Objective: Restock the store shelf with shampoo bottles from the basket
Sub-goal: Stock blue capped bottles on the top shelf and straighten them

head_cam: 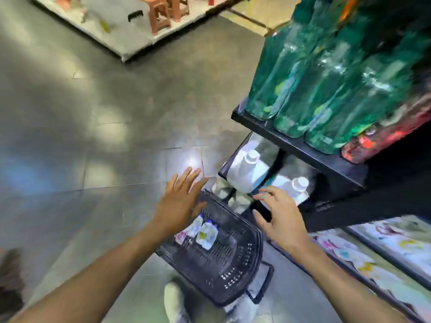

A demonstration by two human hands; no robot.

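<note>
1. A grey tiled floor [70,117] is seen on the left, with bright reflections on it. Brown plastic stools [161,15] are standing far away at the top.
2. A pale shoe [173,301] is seen at the bottom edge, just beside the basket.
3. The left hand [182,201] is held wide, with the fingers straight and spread. Nothing is held in it. It is placed over the far left rim of the basket; whether the rim is touched cannot be told, because the picture is blurred.
4. A black plastic mesh basket [233,271] is standing on the floor, close to the shelf. Small white shampoo bottles with coloured labels [205,233] are lying in it, near the left hand.
5. Two white plastic bottles with round caps [245,173] are standing on the low level of the shelf, behind the basket.
6. The right hand [282,217] is also held wide, with the fingers spread and a little bent. Nothing is held in it. It is placed at the front edge of the low level, just beside the second white bottle.
7. A black store shelf [291,142] is seen on the right. Tall green transparent bottles [326,89] are standing in rows on its upper board, and a red pack [384,141] is placed to the right of them.
</note>
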